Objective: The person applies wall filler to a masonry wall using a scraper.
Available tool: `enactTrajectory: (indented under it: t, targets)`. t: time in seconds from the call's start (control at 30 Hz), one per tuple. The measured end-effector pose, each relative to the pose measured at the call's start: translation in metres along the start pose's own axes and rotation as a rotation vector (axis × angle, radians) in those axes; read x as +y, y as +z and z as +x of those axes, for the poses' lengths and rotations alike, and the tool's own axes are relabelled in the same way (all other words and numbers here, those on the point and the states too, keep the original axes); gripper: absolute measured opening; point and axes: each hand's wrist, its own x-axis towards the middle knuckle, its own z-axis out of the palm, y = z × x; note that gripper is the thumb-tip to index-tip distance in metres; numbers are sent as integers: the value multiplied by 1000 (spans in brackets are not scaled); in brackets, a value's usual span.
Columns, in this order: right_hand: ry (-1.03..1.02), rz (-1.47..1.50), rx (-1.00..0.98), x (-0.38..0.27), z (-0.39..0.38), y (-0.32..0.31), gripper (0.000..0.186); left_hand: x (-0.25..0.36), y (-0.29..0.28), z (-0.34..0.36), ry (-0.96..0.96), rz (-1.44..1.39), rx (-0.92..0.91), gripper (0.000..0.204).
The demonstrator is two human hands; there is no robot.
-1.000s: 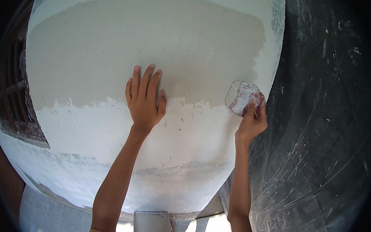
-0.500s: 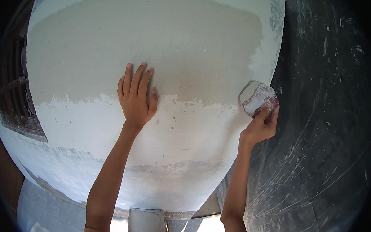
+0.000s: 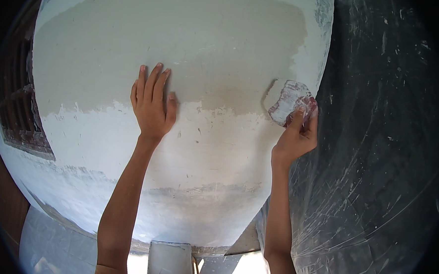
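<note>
A wide white wall panel (image 3: 214,151) fills the middle, with a greyish, damp-looking coat (image 3: 185,31) over its upper part and a ragged lower border. My left hand (image 3: 152,106) lies against the panel across that border, fingers stretched out, holding nothing. Near the panel's right edge, my right hand (image 3: 294,143) pinches a flat dark-red piece smeared with white (image 3: 292,102), thumb on its face. Its left edge is at the panel surface, throwing a shadow there. Whether it is a scraper or a folded abrasive sheet I cannot tell.
A dark sheet (image 3: 378,145) splashed with white hangs along the right. Brown window bars (image 3: 22,97) stand at the left edge. Below, between my forearms, is a grey box-like object (image 3: 169,263) near bright gaps. Grey sheeting (image 3: 55,242) lies at the lower left.
The whole view has shifted a little, so the panel sits slightly higher and further left. My right hand has slid slightly left with the smeared piece. My left hand stays on nearly the same spot.
</note>
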Motion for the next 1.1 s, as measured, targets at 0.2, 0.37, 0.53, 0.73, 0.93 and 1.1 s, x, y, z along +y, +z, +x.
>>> enactTrajectory:
  t: [0.2, 0.37, 0.53, 0.73, 0.93, 1.1]
  targets:
    - [75, -115, -334, 18, -44, 19, 41, -6, 0, 1, -1, -4, 67, 46]
    - [42, -22, 100, 6, -1, -11, 36, -1, -2, 0, 14, 14, 3, 46]
    - [111, 14, -258, 0, -45, 27, 38, -6, 0, 0, 12, 4, 43, 45]
    - [92, -87, 5, 10, -17, 2, 34, -6, 1, -1, 0, -2, 53, 45]
    - [180, 110, -167, -11, -45, 35, 37, -4, 0, -3, -32, 5, 45, 45]
    - [122, -62, -178, 12, -41, 35, 37, -7, -1, -2, -22, 11, 34, 44]
